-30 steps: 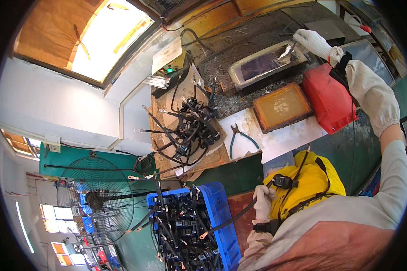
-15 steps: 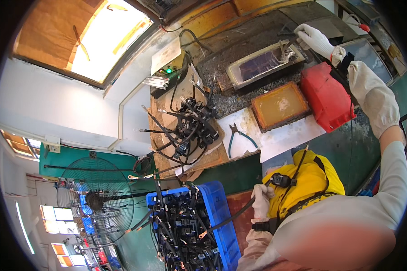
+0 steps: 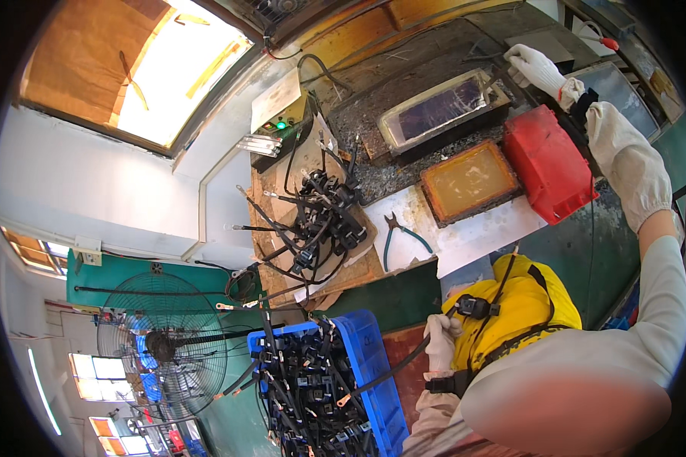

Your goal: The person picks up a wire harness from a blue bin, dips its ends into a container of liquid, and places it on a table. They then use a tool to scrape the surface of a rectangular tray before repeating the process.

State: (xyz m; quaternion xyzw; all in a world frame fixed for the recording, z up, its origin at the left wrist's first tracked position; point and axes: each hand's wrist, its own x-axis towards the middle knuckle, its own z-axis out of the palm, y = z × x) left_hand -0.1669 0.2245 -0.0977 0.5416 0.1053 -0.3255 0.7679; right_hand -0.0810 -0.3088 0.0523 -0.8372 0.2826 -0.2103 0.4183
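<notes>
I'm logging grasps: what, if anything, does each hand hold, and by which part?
Left hand: a cable, between its lug and the black box. Right hand: too unclear to tell.

The white gloves point(image 3: 537, 70) look like matt knitted cloth; the black cable point(image 3: 398, 366) at lower centre ends in bare coppery metal. The trough point(image 3: 456, 131) at upper centre holds a glossy surface (mirror-like, almost), and the table point(image 3: 372, 177) around it is rough.

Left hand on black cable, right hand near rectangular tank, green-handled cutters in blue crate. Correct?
Not quite: the head view shows the green-handled cutters lying on the white sheet, not in the blue crate. The left hand does hold a black cable, and the right hand is near the rectangular tank.
</notes>
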